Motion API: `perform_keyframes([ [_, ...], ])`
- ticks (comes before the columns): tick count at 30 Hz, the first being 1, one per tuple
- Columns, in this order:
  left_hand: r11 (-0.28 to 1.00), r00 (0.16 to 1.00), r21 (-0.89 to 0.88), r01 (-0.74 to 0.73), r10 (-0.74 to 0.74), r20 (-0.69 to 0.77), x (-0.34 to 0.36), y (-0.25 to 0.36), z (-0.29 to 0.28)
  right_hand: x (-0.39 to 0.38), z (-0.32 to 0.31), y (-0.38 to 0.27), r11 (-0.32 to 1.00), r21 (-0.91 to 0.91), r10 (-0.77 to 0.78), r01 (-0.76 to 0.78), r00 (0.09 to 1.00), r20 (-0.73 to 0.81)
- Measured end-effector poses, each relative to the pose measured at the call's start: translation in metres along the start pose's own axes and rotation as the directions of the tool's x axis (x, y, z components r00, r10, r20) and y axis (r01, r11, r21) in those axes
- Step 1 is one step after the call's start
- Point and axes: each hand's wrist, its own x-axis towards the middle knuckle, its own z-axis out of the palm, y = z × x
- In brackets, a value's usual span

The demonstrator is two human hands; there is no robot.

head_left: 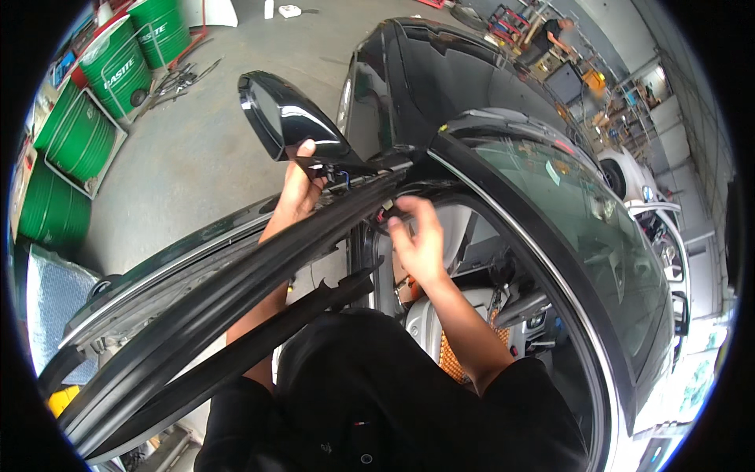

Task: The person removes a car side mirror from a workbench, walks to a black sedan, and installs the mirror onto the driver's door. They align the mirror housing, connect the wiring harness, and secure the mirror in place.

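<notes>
My left hand [299, 186] reaches past the door frame and grips the base of a black side mirror [311, 122], thumb up against its housing. The mirror stands at the front corner of the car door [228, 275], and a short blue wire [347, 179] shows beside its base. My right hand [421, 240] is on the cabin side of the frame, thumb and forefinger apart. Just beyond its fingertips is a small light-coloured connector [388, 206] with reddish wires. A loose black trim strip [267, 334] runs below the door frame, in front of my body.
A black car body [448, 75] and windscreen [566, 181] lie ahead and right. Inside are a seat with an orange beaded cover [456, 362]. Green drums [118, 67] line the left; metal scraps [179, 82] lie on the floor [189, 149]. Another person [548, 38] is far off.
</notes>
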Motion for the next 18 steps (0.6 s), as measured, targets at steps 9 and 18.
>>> perform_keyframes([
  [9, 0.998, 0.996, 0.011, 0.063, -0.064, 0.058, -0.012, 0.018, -0.004, -0.017, 0.091, 0.014, 0.942, 0.155, 0.262, -0.298, 0.94, 0.217],
  [18, 0.996, 0.998, 0.062, 0.058, -0.058, -0.015, -0.015, 0.019, 0.004, -0.017, 0.094, -0.004, 0.98, -0.144, 0.121, -0.134, 0.988, -0.097],
])
